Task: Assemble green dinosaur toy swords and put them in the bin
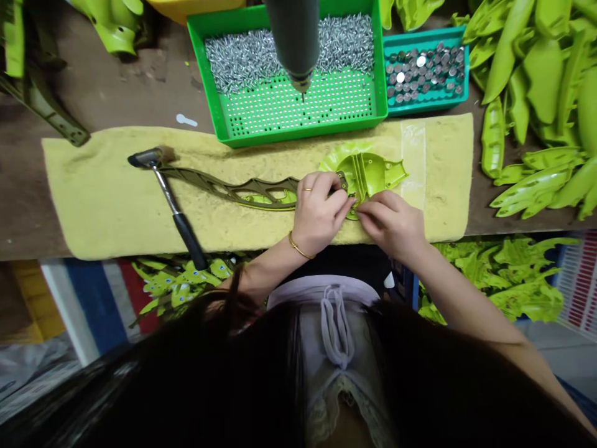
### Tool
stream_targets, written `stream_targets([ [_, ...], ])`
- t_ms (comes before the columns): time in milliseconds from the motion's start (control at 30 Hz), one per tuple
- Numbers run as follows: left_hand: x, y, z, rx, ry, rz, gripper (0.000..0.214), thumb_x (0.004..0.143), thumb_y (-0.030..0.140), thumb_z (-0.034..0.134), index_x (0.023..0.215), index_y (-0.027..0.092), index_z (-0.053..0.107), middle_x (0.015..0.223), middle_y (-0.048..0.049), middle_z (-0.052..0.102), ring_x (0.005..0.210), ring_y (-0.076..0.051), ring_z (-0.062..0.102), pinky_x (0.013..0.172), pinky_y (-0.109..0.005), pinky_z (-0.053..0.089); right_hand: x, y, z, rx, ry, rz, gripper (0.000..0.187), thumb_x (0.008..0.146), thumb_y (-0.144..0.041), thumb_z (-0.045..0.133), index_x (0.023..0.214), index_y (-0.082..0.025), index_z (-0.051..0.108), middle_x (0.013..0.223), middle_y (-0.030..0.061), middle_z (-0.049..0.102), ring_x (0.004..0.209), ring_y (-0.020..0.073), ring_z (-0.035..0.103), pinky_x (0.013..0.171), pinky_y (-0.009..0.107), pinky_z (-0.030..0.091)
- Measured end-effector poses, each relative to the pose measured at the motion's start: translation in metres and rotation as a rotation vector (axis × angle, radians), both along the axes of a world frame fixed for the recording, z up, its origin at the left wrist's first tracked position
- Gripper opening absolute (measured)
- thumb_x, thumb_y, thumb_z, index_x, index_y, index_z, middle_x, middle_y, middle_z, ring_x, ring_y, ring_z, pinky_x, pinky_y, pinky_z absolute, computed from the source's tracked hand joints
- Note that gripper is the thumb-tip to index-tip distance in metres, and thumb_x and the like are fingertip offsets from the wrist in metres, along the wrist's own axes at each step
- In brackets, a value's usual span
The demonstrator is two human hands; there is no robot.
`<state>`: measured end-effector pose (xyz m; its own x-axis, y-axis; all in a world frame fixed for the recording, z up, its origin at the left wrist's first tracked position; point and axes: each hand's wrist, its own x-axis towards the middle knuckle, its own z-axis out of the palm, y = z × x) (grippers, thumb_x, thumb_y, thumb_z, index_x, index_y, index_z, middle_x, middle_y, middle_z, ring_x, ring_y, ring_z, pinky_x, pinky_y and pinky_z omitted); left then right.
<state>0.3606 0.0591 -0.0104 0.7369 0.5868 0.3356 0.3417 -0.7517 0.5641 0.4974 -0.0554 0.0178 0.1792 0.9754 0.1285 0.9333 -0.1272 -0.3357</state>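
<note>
A lime green plastic shell (366, 171) lies on a yellow towel (93, 199), joined to a long olive cut-out arm piece (224, 186). My left hand (319, 211) rests curled on the shell's left side where the arm meets it, fingers pressed down on it. My right hand (392, 221) pinches at the shell's near edge, fingertips together; whatever small part it holds is hidden. Both hands meet at the shell's lower edge.
A hammer (170, 199) lies on the towel's left. A hanging power screwdriver (295, 43) points down over a green tray of screws (289, 118). A teal tray (426, 106) holds round metal pieces. Green plastic parts (536, 93) pile at right and below the bench.
</note>
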Motion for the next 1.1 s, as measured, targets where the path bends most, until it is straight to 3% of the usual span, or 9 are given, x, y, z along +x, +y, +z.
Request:
stream_targets([
  [200,-0.001,0.000,0.000,0.032,-0.026,-0.003,0.025,0.092,0.030,0.056,0.070,0.018,0.062,0.092,-0.0087,0.061,0.093,-0.023,0.048,0.084,-0.040,0.039,-0.002,0.012,0.001,-0.117,-0.094,-0.009,0.017,0.090,-0.026,0.051,0.086,-0.022,0.067,0.086,0.0033,0.068,0.077,0.0153,0.060,0.055,0.030,0.032],
  [500,-0.013,0.024,0.014,0.207,-0.035,-0.047,0.017,0.087,0.017,0.063,0.070,0.015,0.063,0.087,-0.0091,0.062,0.087,-0.022,0.054,0.079,-0.036,0.048,-0.011,0.022,0.012,-0.186,0.213,-0.003,0.015,0.092,-0.030,0.052,0.092,-0.018,0.061,0.089,0.0062,0.066,0.079,0.0158,0.064,0.064,0.026,0.047],
  [600,-0.019,0.024,0.017,0.274,-0.031,-0.093,0.011,0.087,0.015,0.062,0.078,0.012,0.068,0.092,-0.0128,0.065,0.094,-0.025,0.057,0.086,-0.040,0.051,0.025,0.043,0.033,-0.140,0.281,-0.068,0.019,0.090,-0.036,0.055,0.095,-0.019,0.060,0.081,0.0034,0.066,0.067,0.0140,0.061,0.060,0.025,0.047],
  [667,-0.024,0.020,0.020,0.331,-0.001,-0.105,0.011,0.087,0.015,0.061,0.089,0.010,0.070,0.098,-0.0147,0.067,0.100,-0.027,0.058,0.093,-0.044,0.049,0.067,0.073,0.048,-0.049,0.205,-0.209,0.021,0.092,-0.034,0.049,0.097,-0.018,0.061,0.078,0.0042,0.066,0.065,0.0149,0.059,0.061,0.027,0.047],
  [767,-0.032,0.015,0.021,0.386,0.054,-0.095,0.019,0.089,0.018,0.059,0.103,0.011,0.070,0.107,-0.0133,0.070,0.104,-0.029,0.060,0.100,-0.047,0.045,0.139,0.133,0.055,0.031,-0.045,-0.376,0.030,0.090,-0.022,0.045,0.115,-0.014,0.059,0.107,0.0151,0.068,0.096,0.0243,0.063,0.083,0.039,0.050],
  [833,-0.037,0.013,0.020,0.380,0.079,-0.082,0.023,0.091,0.021,0.057,0.108,0.013,0.070,0.113,-0.0110,0.071,0.107,-0.028,0.061,0.103,-0.047,0.042,0.176,0.168,0.048,-0.103,-0.172,-0.301,0.046,0.085,-0.011,0.044,0.130,-0.008,0.052,0.129,0.0224,0.060,0.118,0.0315,0.056,0.098,0.046,0.044],
  [900,-0.040,0.011,0.017,0.355,0.088,-0.072,0.025,0.093,0.022,0.054,0.111,0.014,0.069,0.117,-0.0090,0.071,0.111,-0.027,0.061,0.106,-0.045,0.040,0.200,0.191,0.039,-0.174,-0.186,-0.242,0.051,0.081,-0.007,0.046,0.132,-0.007,0.053,0.131,0.0242,0.059,0.123,0.0350,0.054,0.103,0.051,0.040],
  [1000,-0.043,0.009,0.014,0.315,0.067,-0.056,0.028,0.095,0.024,0.051,0.115,0.015,0.068,0.121,-0.0071,0.070,0.115,-0.025,0.059,0.111,-0.043,0.036,0.217,0.199,0.033,-0.192,-0.127,-0.212,0.047,0.083,-0.010,0.048,0.129,-0.012,0.059,0.124,0.0208,0.065,0.113,0.0329,0.061,0.098,0.050,0.045],
  [1100,-0.044,0.008,0.011,0.298,0.062,-0.051,0.030,0.096,0.027,0.050,0.118,0.015,0.067,0.123,-0.0065,0.069,0.117,-0.025,0.058,0.113,-0.043,0.033,0.231,0.196,0.039,-0.163,-0.059,-0.209,0.036,0.087,-0.020,0.051,0.120,-0.015,0.065,0.114,0.0144,0.071,0.103,0.0258,0.065,0.094,0.042,0.050],
])
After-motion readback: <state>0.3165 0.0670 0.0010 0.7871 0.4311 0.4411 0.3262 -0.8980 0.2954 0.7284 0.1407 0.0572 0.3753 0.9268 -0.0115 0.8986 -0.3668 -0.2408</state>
